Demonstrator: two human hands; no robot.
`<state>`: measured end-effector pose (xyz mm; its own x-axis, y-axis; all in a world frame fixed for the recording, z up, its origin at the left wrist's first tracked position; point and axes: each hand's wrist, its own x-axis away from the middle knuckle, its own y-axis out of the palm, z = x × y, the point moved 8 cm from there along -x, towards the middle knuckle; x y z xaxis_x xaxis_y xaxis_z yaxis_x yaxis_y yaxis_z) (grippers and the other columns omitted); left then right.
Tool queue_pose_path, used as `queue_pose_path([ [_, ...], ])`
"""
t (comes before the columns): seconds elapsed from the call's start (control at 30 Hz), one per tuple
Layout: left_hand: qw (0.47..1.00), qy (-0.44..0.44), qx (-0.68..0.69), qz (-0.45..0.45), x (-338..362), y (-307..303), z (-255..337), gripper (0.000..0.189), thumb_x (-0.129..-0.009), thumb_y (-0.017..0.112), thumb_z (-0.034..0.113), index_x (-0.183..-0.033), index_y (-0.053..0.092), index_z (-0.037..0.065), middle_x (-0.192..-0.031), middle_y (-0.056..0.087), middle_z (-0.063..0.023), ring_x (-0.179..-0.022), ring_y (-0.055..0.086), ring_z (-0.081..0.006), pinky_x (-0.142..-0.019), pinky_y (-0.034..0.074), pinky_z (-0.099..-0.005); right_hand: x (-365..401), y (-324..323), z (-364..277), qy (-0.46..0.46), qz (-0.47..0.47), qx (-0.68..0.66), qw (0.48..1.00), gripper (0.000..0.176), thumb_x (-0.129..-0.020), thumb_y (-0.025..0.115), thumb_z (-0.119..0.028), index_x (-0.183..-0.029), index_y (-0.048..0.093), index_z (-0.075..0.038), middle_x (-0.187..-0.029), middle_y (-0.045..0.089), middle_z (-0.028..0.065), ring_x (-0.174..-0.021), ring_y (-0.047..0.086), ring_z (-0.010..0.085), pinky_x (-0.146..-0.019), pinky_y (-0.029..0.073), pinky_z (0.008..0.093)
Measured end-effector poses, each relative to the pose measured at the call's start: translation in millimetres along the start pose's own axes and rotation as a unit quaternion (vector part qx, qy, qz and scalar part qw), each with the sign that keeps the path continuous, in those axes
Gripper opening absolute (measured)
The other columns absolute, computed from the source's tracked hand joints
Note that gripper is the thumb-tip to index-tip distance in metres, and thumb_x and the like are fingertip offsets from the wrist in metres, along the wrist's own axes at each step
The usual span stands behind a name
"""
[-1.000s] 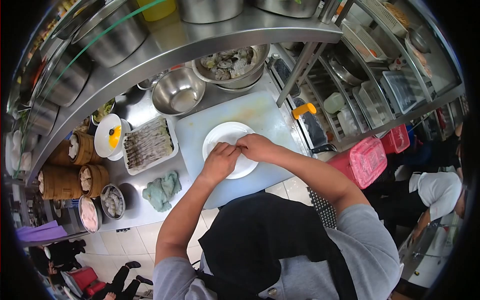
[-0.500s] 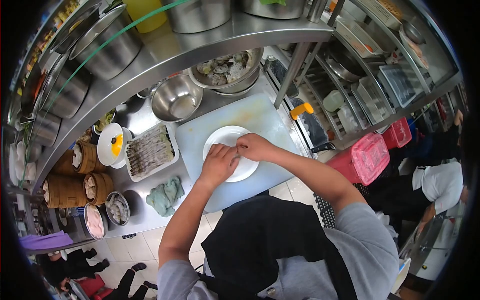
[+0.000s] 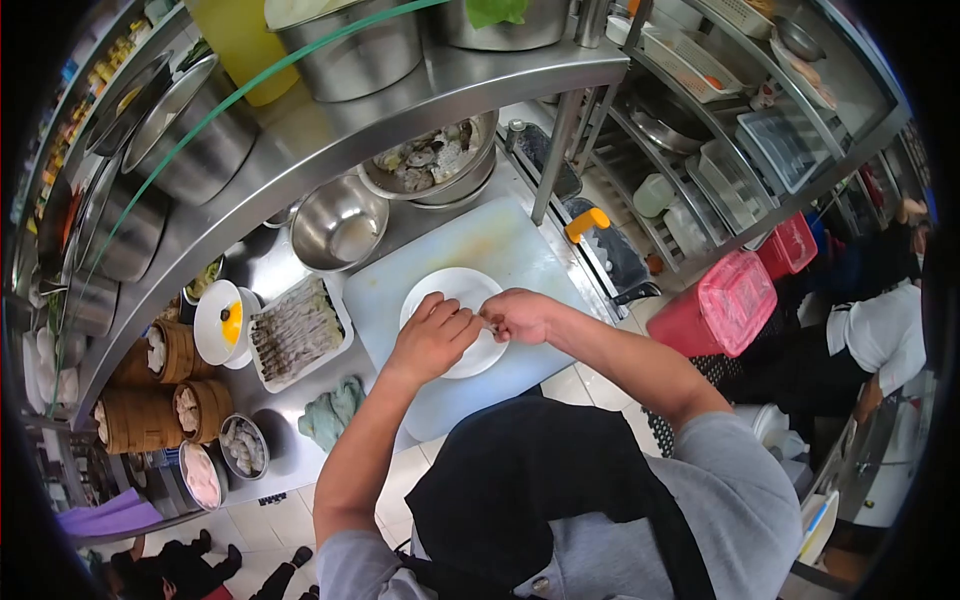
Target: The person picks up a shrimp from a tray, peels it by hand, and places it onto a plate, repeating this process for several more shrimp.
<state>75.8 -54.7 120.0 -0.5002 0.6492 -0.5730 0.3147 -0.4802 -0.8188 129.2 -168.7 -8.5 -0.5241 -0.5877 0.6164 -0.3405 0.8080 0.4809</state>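
Note:
Both hands meet above a round white plate (image 3: 462,284) that lies on a pale cutting board (image 3: 520,235). My left hand (image 3: 436,338) is closed, its fingers bent toward the right hand. My right hand (image 3: 518,316) pinches at the same spot, thumb and fingers pressed together. A small greyish thing sits between the fingertips, mostly hidden by them and too small to name. Left of the board stands a white tray (image 3: 347,333) of grey, striped shrimp laid in rows. Behind the board, a metal bowl (image 3: 374,180) holds what looks like shrimp with ice.
A steel bowl (image 3: 338,222) and a white bowl (image 3: 209,325) with something yellow stand beyond the tray. A green cloth (image 3: 331,414) lies near the table edge, by bamboo steamers (image 3: 142,420). A steel shelf (image 3: 400,113) overhangs the back. Pink bins (image 3: 700,315) and another person (image 3: 880,340) are at right.
The fingers of both hands have shifted over the plate, and the left fingers are now more raised and curled. The whole view has moved slightly. The small thing stays between the fingertips.

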Motion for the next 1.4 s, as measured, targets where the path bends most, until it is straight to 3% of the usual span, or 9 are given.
queue_pose_path([
  [0.17, 0.999, -0.020, -0.019, 0.033, 1.8, -8.8, -6.8, 0.021, -0.073, 0.077, 0.007, -0.093, 0.071, 0.010, -0.099, 0.068, -0.0024, -0.098, 0.063, -0.0225, -0.093, 0.051, -0.0442, 4.5, 5.1, -3.3, -0.030, -0.011, -0.018, 0.999, 0.015, -0.090, 0.066, -0.013, -0.079, 0.062, -0.003, -0.071, 0.051, 0.0023, -0.057, 0.045, 0.0128, -0.056, 0.041, 0.0309],
  [0.33, 0.999, -0.024, -0.040, 0.027, 1.2, -14.5, -14.9, 0.017, -0.076, 0.074, 0.007, -0.093, 0.071, 0.008, -0.100, 0.068, -0.0032, -0.098, 0.063, -0.0220, -0.094, 0.050, -0.0434, 17.0, 19.8, -35.3, -0.147, -0.008, 0.280, 0.949, 0.021, -0.092, 0.067, -0.022, -0.089, 0.070, -0.001, -0.076, 0.061, 0.0009, -0.063, 0.051, 0.0102, -0.059, 0.043, 0.0287],
  [0.47, 0.998, -0.045, -0.007, 0.042, -0.6, -13.2, -21.1, 0.020, -0.073, 0.079, 0.004, -0.092, 0.070, 0.007, -0.097, 0.069, -0.0052, -0.096, 0.065, -0.0245, -0.094, 0.052, -0.0444, 16.1, 25.1, -42.3, -0.205, 0.006, 0.304, 0.930, 0.023, -0.091, 0.066, -0.021, -0.084, 0.069, 0.000, -0.073, 0.062, 0.0000, -0.064, 0.052, 0.0097, -0.060, 0.043, 0.0278],
  [0.57, 0.983, -0.144, 0.107, 0.041, -1.8, -11.2, -29.8, 0.022, -0.076, 0.079, 0.003, -0.096, 0.068, 0.005, -0.097, 0.069, -0.0076, -0.093, 0.066, -0.0274, -0.093, 0.053, -0.0441, 15.5, 22.4, -42.6, -0.227, 0.054, 0.298, 0.926, 0.023, -0.088, 0.066, -0.021, -0.079, 0.068, 0.000, -0.069, 0.061, -0.0005, -0.063, 0.051, 0.0097, -0.061, 0.044, 0.0272],
  [0.63, 0.893, -0.366, 0.261, 0.000, 12.7, 1.3, -46.0, 0.022, -0.082, 0.079, 0.003, -0.100, 0.067, 0.003, -0.095, 0.070, -0.0070, -0.093, 0.067, -0.0233, -0.091, 0.054, -0.0386, 20.1, 27.0, -48.1, -0.287, 0.071, 0.323, 0.899, 0.022, -0.088, 0.066, -0.021, -0.082, 0.067, 0.000, -0.069, 0.061, 0.0011, -0.065, 0.051, 0.0109, -0.063, 0.045, 0.0277],
  [0.83, 0.740, -0.473, 0.476, 0.044, 41.7, 26.1, -57.4, 0.016, -0.087, 0.076, 0.002, -0.101, 0.067, 0.002, -0.095, 0.070, -0.0022, -0.095, 0.066, -0.0132, -0.089, 0.052, -0.0295, 40.3, 44.1, -55.6, -0.380, 0.118, 0.428, 0.812, 0.018, -0.087, 0.068, -0.022, -0.092, 0.069, -0.005, -0.075, 0.069, 0.0109, -0.072, 0.066, 0.0264, -0.069, 0.052, 0.0362],
  [0.93, 0.778, -0.473, 0.412, 0.036, 34.0, 13.6, -50.0, 0.012, -0.088, 0.074, 0.003, -0.098, 0.067, 0.002, -0.096, 0.071, -0.0036, -0.094, 0.067, -0.0142, -0.088, 0.052, -0.0299, 53.2, 55.2, -66.0, -0.450, 0.150, 0.546, 0.690, 0.017, -0.086, 0.069, -0.021, -0.090, 0.070, -0.005, -0.079, 0.071, 0.0136, -0.077, 0.069, 0.0319, -0.072, 0.053, 0.0391],
  [1.13, 0.867, -0.388, 0.312, 0.022, 8.1, -8.8, -38.1, 0.010, -0.084, 0.070, 0.001, -0.094, 0.067, 0.003, -0.095, 0.070, -0.0109, -0.091, 0.067, -0.0293, -0.084, 0.054, -0.0369, 32.5, 45.4, -67.9, -0.342, 0.047, 0.405, 0.847, 0.021, -0.082, 0.068, -0.022, -0.082, 0.070, -0.001, -0.078, 0.070, 0.0158, -0.070, 0.066, 0.0311, -0.068, 0.052, 0.0386],
  [1.4, 0.922, -0.303, 0.240, 0.025, -4.4, -23.5, -30.3, 0.017, -0.082, 0.072, 0.000, -0.098, 0.066, 0.002, -0.097, 0.071, -0.0127, -0.096, 0.066, -0.0344, -0.085, 0.054, -0.0431, 39.7, 57.9, -84.0, -0.345, 0.060, 0.505, 0.789, 0.022, -0.079, 0.069, -0.021, -0.077, 0.065, 0.000, -0.069, 0.067, 0.0145, -0.063, 0.063, 0.0270, -0.061, 0.049, 0.0378],
])
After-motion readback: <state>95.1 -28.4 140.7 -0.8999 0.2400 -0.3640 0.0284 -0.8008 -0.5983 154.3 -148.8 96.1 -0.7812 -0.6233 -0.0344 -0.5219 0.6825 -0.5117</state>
